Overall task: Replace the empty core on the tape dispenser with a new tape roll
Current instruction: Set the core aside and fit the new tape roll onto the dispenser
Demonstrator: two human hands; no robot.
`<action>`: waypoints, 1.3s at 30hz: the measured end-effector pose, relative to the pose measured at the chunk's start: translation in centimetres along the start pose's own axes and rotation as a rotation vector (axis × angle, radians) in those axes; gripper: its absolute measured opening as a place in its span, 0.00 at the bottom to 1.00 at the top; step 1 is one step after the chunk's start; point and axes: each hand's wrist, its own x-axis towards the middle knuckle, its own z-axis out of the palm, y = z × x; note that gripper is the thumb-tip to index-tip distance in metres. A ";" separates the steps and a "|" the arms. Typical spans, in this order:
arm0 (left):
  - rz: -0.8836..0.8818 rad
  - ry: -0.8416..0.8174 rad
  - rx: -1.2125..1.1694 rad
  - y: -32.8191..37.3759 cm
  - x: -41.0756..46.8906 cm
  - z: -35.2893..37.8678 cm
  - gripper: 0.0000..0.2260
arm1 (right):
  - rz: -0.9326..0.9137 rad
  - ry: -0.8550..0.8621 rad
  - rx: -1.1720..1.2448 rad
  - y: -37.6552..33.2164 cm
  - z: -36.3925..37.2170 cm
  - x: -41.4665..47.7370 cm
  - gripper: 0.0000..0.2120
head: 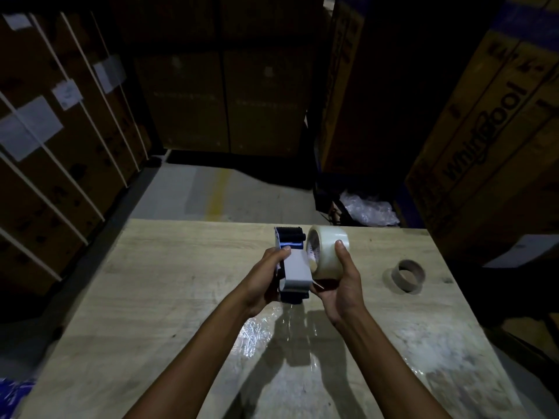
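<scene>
My left hand grips a grey and dark tape dispenser from its left side, holding it above the wooden table. Pressed against the dispenser's right side is a full roll of clear tape, held on edge by my right hand with the thumb on its outer face. The empty brown cardboard core lies flat on the table to the right, apart from both hands.
Tall cardboard boxes stand to the right and behind the table, and strapped boxes line the left. Crumpled plastic wrap lies on the floor past the far table edge. Shiny film patches cover the near tabletop.
</scene>
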 end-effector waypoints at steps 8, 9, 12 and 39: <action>-0.050 -0.100 0.178 1.4 -0.8 1.5 0.27 | -0.015 -0.013 -0.057 -1.7 -1.0 0.2 0.34; -0.048 -0.094 0.206 1.5 -0.7 1.9 0.28 | -0.015 -0.012 -0.060 -2.0 -1.2 0.2 0.34; -0.017 -0.033 0.254 1.4 -0.4 3.2 0.29 | -0.009 -0.015 -0.056 -3.1 -1.8 0.3 0.32; 0.179 0.217 -0.500 -0.5 1.9 12.1 0.26 | -0.269 -0.231 -0.292 -10.7 -5.8 -2.2 0.35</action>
